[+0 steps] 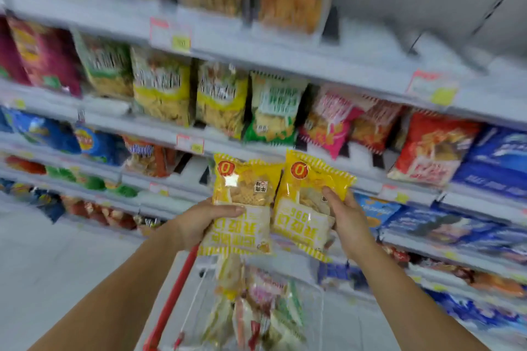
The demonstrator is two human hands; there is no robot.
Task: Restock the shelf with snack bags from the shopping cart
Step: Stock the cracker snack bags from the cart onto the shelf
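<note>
Each hand grasps one yellow snack bag. The left hand [204, 221], at lower centre of the frame, curls around the side of the first bag [245, 194] with the thumb laid across its front. The right hand [348, 221], just right of centre, grips the second bag [308, 188] the same way from the opposite side. The two bags are upside down, side by side and almost touching, raised in front of the shelf [256, 148] and directly above the shopping cart [171, 296], whose red frame shows at bottom centre. More packets [256, 310] lie heaped in the cart, so the restocking appears far from finished. The step in hand looks like the carry from cart to shelf: both bags are lifted clear but not yet placed. Behind them, a dark gap [189, 161] opens in the row below the price label [189, 144], and a bare stretch of shelf [379, 43] lies at upper right. Motion blur hides whether a matching yellow product has a slot. The next move probably calls for choosing the right row, turning the bags upright with the printed front outward, and pushing them in without knocking the neighbouring green bag [271, 111] or pink bag [328, 120].
</note>
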